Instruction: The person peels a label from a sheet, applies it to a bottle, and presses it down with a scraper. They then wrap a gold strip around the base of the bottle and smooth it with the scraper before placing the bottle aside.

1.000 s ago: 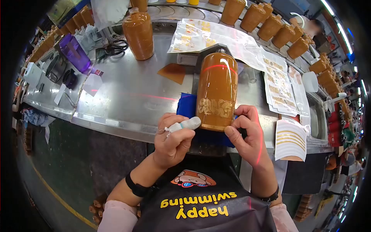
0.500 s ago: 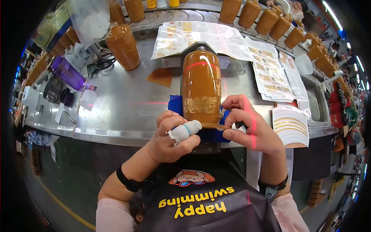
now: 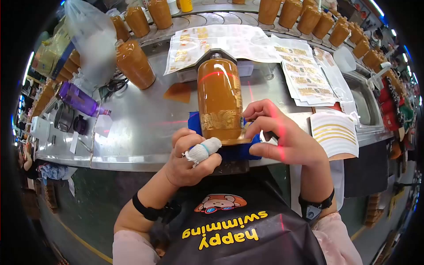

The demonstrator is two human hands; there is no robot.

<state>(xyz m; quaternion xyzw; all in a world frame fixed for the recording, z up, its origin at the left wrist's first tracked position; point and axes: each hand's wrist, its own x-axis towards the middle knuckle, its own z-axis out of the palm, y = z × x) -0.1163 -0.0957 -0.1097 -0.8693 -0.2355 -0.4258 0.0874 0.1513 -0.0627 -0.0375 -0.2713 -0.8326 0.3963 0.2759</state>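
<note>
A glossy brown bottle [image 3: 217, 92] with raised gold lettering lies on its side in a holder, its neck pointing away from me. My left hand [image 3: 194, 157], with a white wrapping on one finger, is curled closed at the left of the bottle's base; what it grips, if anything, is hidden. At the right of the base is my right hand [image 3: 282, 134], its fingers bent and thumb apart from them, the index fingertip close to the bottle's side. Blue cloth [image 3: 194, 123] shows beneath the bottle.
Gold-printed sheets [image 3: 304, 77] and a white sheet with curved gold strips [image 3: 334, 134] lie at the right. Another brown bottle [image 3: 134, 65] stands at the left, near a purple bottle [image 3: 78, 98]. Several brown bottles line the conveyor [image 3: 207, 18] behind; a sink [image 3: 362, 104] is at far right.
The view has shifted slightly. My right thumb has come away from the bottle's base edge, and the right fingers have moved up along its side. My left hand stays curled by the base.
</note>
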